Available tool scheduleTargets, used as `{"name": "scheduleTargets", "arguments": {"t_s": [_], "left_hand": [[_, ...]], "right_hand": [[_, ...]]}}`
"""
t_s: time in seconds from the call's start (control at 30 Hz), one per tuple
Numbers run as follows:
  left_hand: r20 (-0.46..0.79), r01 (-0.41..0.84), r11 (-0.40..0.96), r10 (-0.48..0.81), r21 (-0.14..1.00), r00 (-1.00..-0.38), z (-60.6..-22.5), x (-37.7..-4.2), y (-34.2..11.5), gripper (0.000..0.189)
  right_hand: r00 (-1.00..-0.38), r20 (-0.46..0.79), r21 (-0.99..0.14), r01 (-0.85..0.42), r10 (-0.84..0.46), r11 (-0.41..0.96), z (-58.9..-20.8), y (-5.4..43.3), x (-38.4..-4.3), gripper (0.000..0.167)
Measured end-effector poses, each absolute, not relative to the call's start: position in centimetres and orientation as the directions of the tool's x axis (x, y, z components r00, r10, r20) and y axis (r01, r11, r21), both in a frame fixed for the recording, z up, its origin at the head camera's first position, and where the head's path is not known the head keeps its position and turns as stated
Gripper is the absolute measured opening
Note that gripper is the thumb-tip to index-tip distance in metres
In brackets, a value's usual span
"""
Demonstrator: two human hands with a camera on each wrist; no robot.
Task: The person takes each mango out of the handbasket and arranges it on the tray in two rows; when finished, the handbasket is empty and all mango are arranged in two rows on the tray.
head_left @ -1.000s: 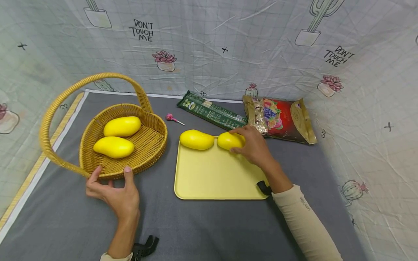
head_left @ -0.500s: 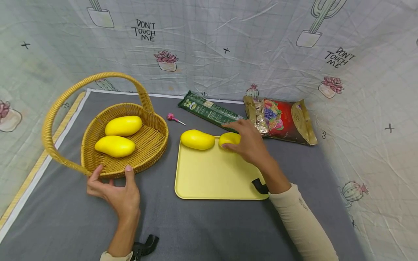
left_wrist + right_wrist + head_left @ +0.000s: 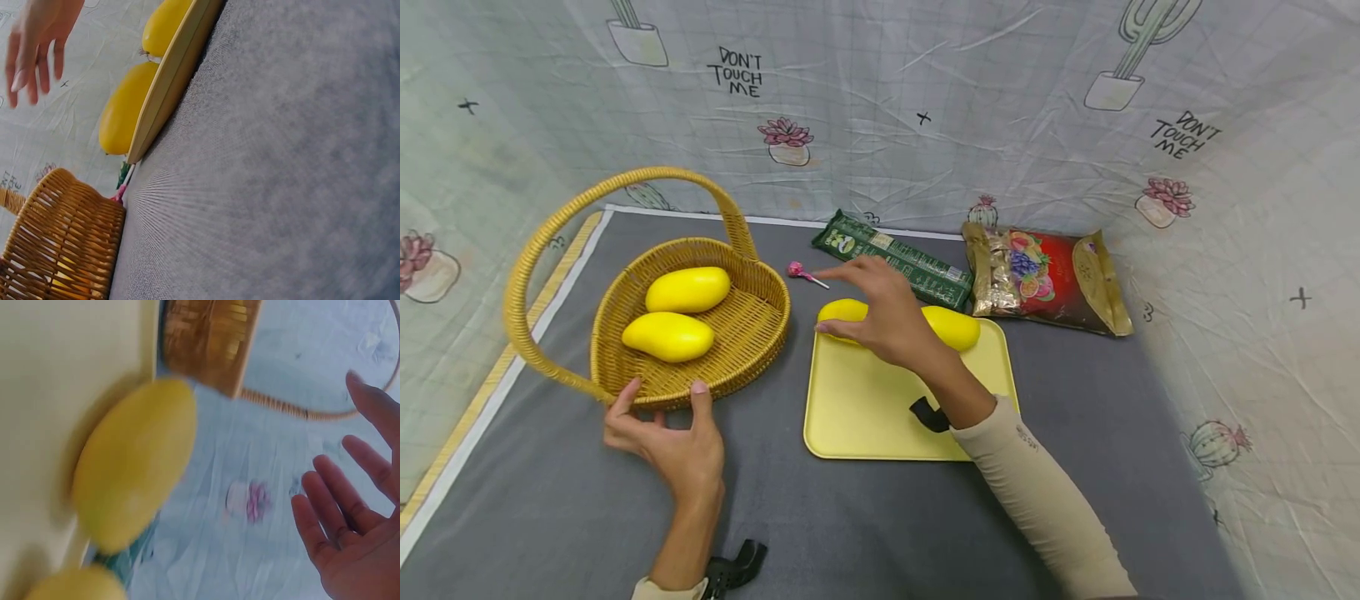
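Head view: the right hand (image 3: 887,312) reaches in from the lower right, its forearm slanting across the yellow tray (image 3: 872,408) in a pale sleeve (image 3: 1045,492). Its thumb and index finger are held wide apart, the palm bare; the right wrist view shows the fingers loosely extended with nothing between them. From the head, this hand covers part of the left tray mango (image 3: 841,310), but the left wrist view shows it raised well clear of the fruit.

The left hand (image 3: 673,446) comes up from the near edge, wrist low, thumb and index finger spread along the near rim of the wicker basket (image 3: 748,321). Both tips rest at that rim, holding it; the remaining fingers are mostly hidden.

Inside the basket lie the far basket mango (image 3: 688,289) and, just nearer, the near basket mango (image 3: 667,337). On the tray, the right tray mango (image 3: 955,328) lies along the far edge, like its neighbour.

Beyond the tray are a green packet (image 3: 895,258) and, to its right, a red and gold bag (image 3: 1060,279). A pink lollipop (image 3: 796,269) lies between basket and packet, on the grey cloth (image 3: 842,525).
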State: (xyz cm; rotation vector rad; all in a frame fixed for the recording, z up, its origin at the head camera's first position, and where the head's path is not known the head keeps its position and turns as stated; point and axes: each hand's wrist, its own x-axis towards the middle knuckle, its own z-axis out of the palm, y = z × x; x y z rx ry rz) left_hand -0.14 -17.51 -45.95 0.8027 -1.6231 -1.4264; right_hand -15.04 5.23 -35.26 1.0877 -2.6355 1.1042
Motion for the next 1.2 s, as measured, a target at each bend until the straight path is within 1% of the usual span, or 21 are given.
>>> {"name": "scheduleTargets", "arguments": {"t_s": [0.13, 0.33, 0.5, 0.67, 0.9, 1.03, 1.2], "left_hand": [[0.170, 0.051, 0.166, -0.866, 0.985, -0.470, -46.1, -0.1, -17.6, 0.070], [0.177, 0.050, 0.174, -0.863, 0.983, -0.473, -46.0, 0.0, -17.5, 0.070], [0.179, 0.044, 0.180, -0.858, 0.983, -0.482, -45.9, -0.1, -17.5, 0.068], [0.177, 0.039, 0.181, -0.861, 0.983, -0.476, -45.9, -0.1, -17.5, 0.067], [0.181, 0.044, 0.182, -0.862, 0.982, -0.473, -45.9, -0.1, -17.6, 0.068], [0.184, 0.053, 0.181, -0.859, 0.982, -0.478, -45.9, 0.0, -17.6, 0.069], [0.176, 0.054, 0.171, -0.859, 0.984, -0.481, -46.0, 0.1, -17.6, 0.070]], "right_hand": [[-0.710, 0.357, -0.583, -0.677, -0.607, 0.449, -35.4, 2.4, -14.8, 0.064], [-0.679, 0.348, -0.579, -0.698, -0.647, 0.421, -35.8, -2.0, -14.4, 0.067], [-0.677, 0.298, -0.607, -0.679, -0.673, 0.414, -36.4, -5.2, -14.3, 0.070], [-0.664, 0.234, -0.617, -0.666, -0.710, 0.419, -37.1, -8.0, -14.4, 0.070], [-0.625, 0.166, -0.590, -0.683, -0.763, 0.431, -38.1, -11.5, -14.8, 0.071], [-0.608, 0.113, -0.555, -0.694, -0.786, 0.458, -38.5, -13.1, -15.1, 0.072], [-0.602, 0.044, -0.505, -0.702, -0.797, 0.502, -38.8, -14.7, -15.1, 0.073]]}}
